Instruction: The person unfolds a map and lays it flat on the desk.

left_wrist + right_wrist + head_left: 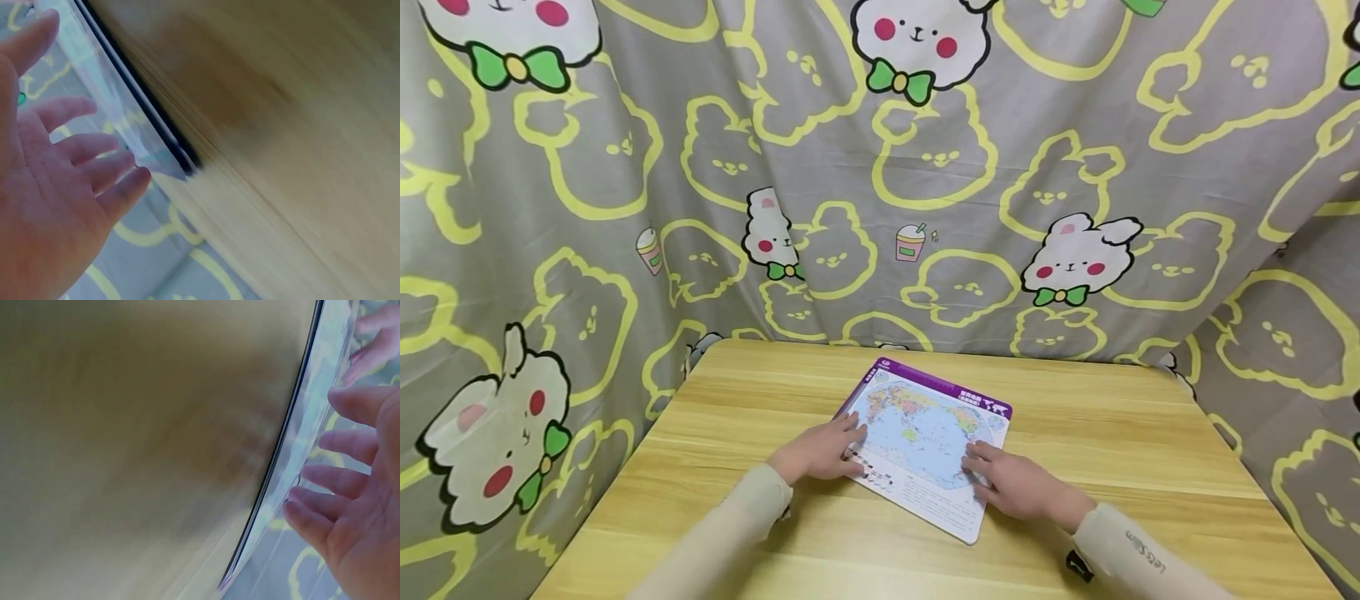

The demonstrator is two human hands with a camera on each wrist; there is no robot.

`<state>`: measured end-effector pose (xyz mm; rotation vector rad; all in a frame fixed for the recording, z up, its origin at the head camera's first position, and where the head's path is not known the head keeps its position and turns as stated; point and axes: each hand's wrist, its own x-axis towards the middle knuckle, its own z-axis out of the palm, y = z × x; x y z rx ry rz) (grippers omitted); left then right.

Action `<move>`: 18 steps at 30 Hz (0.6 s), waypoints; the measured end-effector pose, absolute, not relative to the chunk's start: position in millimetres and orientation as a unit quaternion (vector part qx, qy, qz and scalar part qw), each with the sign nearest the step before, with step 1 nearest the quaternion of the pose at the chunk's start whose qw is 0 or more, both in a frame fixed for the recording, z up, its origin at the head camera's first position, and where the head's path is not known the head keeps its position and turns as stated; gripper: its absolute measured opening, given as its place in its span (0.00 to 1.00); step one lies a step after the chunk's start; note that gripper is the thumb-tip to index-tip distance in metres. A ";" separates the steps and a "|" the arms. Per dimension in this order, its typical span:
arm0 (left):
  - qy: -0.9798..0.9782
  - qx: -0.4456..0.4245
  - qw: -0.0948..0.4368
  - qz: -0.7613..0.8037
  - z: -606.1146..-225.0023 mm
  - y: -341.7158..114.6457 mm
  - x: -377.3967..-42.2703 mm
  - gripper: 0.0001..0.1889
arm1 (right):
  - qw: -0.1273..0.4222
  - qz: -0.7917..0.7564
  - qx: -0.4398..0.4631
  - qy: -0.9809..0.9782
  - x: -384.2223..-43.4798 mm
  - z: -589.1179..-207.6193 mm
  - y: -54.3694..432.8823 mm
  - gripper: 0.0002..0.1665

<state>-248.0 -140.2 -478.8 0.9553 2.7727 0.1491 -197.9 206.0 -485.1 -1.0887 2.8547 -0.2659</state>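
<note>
A flat world map board (917,437) with a purple strip along its far edge lies slanted on the wooden table (730,400). My left hand (822,450) rests its fingers on the board's left side, with the thumb near the lower left corner. On the opposite side, the fingertips of my right hand (1026,487) touch the board's right edge. In the left wrist view the board (125,87) appears edge-on, with the spread, loosely bent fingers of the left hand (56,187) along it. The right wrist view has the right hand (359,506) beside the board's edge (290,437).
A grey curtain (940,183) with yellow outlines and white rabbits hangs behind the table and along both sides. The table's far edge meets the curtain. A dark strap piece (1078,567) shows under the right sleeve (1135,554).
</note>
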 end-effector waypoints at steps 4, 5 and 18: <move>0.938 0.319 0.116 0.069 -477.0 -148.3 -251.5 0.38 | 0.055 -0.088 -0.364 0.926 -184.9 -482.3 196.6 0.29; 0.938 0.318 0.120 0.070 -476.1 -149.6 -251.9 0.38 | 0.058 -0.087 -0.367 0.924 -182.3 -482.4 194.8 0.29; 0.931 0.322 0.154 0.071 -476.3 -153.8 -258.8 0.36 | 0.094 -0.069 -0.384 0.916 -161.6 -485.6 180.1 0.32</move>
